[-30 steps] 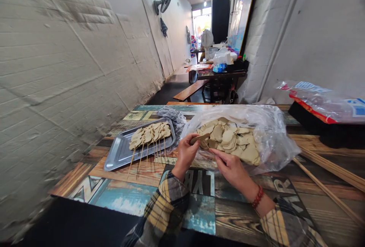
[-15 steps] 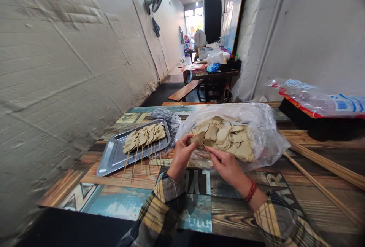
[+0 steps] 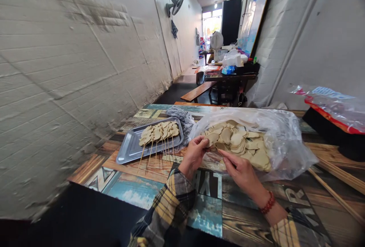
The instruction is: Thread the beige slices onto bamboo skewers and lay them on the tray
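My left hand (image 3: 194,155) pinches a thin, beige, oval food slice (image 3: 211,139) between thumb and fingers, over the near left edge of a clear plastic bag (image 3: 288,136). Close beside it, my right hand (image 3: 242,171) grips a thin bamboo skewer (image 3: 218,149), its tip pointing toward the slice; whether the tip has pierced it I cannot tell. Many loose beige slices (image 3: 239,140) lie heaped in the opened bag. On the left, a metal tray (image 3: 127,152) bears several skewers of folded slices (image 3: 159,131), their sticks jutting over the near rim.
Long bamboo skewers (image 3: 342,171) lie on the table's right side. A black container (image 3: 322,127) with red-edged plastic packaging stands behind them. Grey crumpled plastic (image 3: 181,115) sits between tray and bag. Beyond are a bench (image 3: 199,91) and another table (image 3: 230,75).
The camera view has shifted left, so everything sits further right in the picture. Both hands keep their holds, and the slice in my left hand now looks more upright.
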Demonstrator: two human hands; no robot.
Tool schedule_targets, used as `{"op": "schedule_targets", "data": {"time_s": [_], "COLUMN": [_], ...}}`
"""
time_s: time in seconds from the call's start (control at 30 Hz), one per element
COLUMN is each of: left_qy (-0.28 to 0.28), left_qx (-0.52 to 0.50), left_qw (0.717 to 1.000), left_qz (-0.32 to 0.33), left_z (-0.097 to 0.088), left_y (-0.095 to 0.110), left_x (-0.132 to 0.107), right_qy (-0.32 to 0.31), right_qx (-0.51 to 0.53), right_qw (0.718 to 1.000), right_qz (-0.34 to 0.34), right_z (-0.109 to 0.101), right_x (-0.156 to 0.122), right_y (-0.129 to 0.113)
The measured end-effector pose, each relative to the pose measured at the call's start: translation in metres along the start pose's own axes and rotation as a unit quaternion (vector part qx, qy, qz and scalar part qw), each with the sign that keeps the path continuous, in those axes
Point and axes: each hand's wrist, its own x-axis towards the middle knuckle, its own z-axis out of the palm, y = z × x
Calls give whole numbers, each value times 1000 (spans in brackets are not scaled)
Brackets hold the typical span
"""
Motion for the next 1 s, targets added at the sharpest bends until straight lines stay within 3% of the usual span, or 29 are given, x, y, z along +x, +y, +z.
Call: {"op": "schedule_targets", "data": {"time_s": [0.3, 1.0], "left_qy": [3, -31], "left_qx": [-39, -63], "left_qw": [999, 996], "left_qz": [-34, -58], "left_z": [0, 1], "left_y": [-1, -4], "left_x": [0, -2], "right_qy": [22, 7], "right_qx": [-9, 21], "right_qw": [999, 1000], "right_qz": [-35, -17], "right_z": [3, 0], "right_x": [-1, -3], "right_y": [8, 18]}}
